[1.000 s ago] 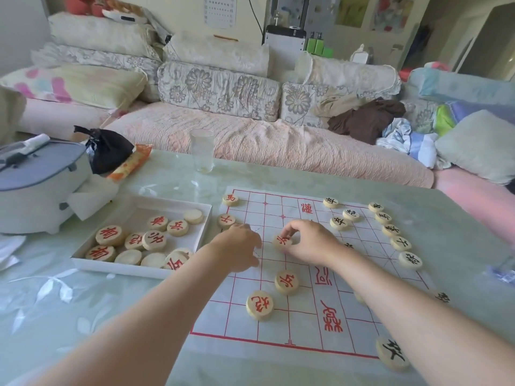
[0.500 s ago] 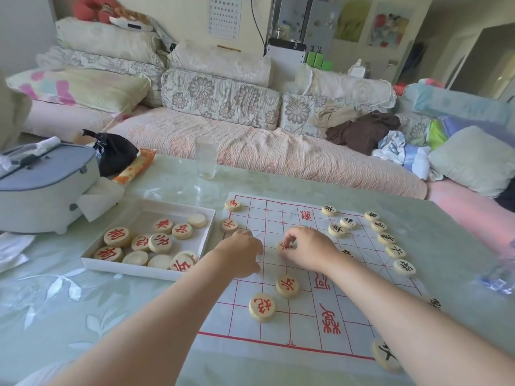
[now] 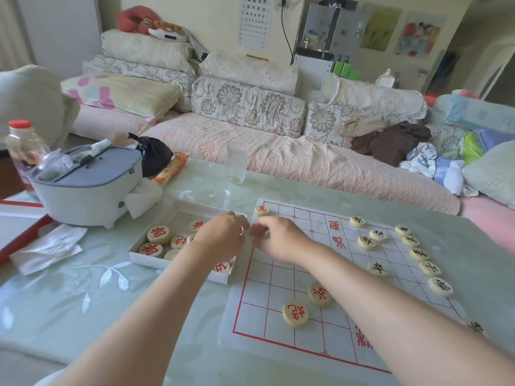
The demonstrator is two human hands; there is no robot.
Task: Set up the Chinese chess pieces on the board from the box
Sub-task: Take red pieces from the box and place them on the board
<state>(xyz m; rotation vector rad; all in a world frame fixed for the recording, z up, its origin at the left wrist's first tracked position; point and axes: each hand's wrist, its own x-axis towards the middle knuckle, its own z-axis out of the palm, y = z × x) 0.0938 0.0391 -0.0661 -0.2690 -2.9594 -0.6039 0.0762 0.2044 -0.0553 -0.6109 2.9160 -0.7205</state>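
Observation:
The board [image 3: 281, 277] is a white sheet with a red grid on the glass table. Left of it stands the white box [image 3: 152, 260], holding several red-lettered pieces [image 3: 158, 234]. My left hand [image 3: 223, 239] is curled over the box's right end. My right hand [image 3: 280, 239] is curled at the board's left edge, its fingertips almost meeting the left hand's. Whatever lies under either hand is hidden. A red horse piece [image 3: 262, 209] sits at the far left corner. Two red pieces [image 3: 319, 293] [image 3: 295, 313] lie near me. Several black pieces [image 3: 418, 254] line the right side.
A grey-lidded white cooker [image 3: 83, 190] stands at the left with a red-capped bottle [image 3: 23, 143] behind it. Crumpled tissues [image 3: 50, 246] lie before it. A black bag [image 3: 154, 154], an orange packet [image 3: 170, 169] and a drinking glass [image 3: 237, 162] stand beyond the box. A sofa [image 3: 278, 154] runs behind.
Both hands have moved left, from the middle of the board to its left edge and the box. My right hand has left the red piece it was touching.

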